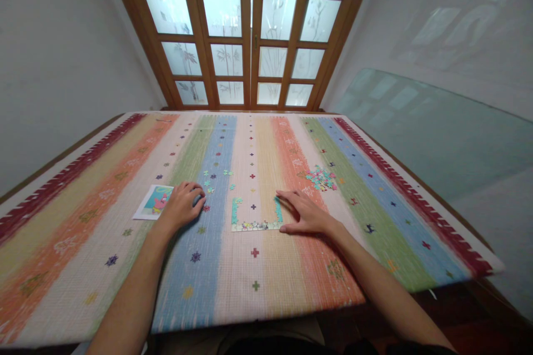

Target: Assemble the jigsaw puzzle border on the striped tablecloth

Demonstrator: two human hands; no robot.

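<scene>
My left hand (182, 206) rests on the tablecloth with loosely bent fingers, a gap showing between thumb and index finger. It partly covers the right side of a picture card (155, 203) with a pink cartoon figure. A partly joined jigsaw puzzle (257, 226) lies flat in front of me: a bottom row and two short sides form a U. At its right side my right hand (305, 213) is spread, with index fingertip at the upper end and thumb by the lower corner. Several loose jigsaw pieces (209, 183) lie just beyond my left hand.
A heap of turquoise and pink jigsaw pieces (322, 178) sits beyond my right hand. The striped tablecloth (254, 266) covers a large table. Wooden doors with frosted panes (227, 58) stand at the far end, and a glass panel (433, 133) leans along the right wall.
</scene>
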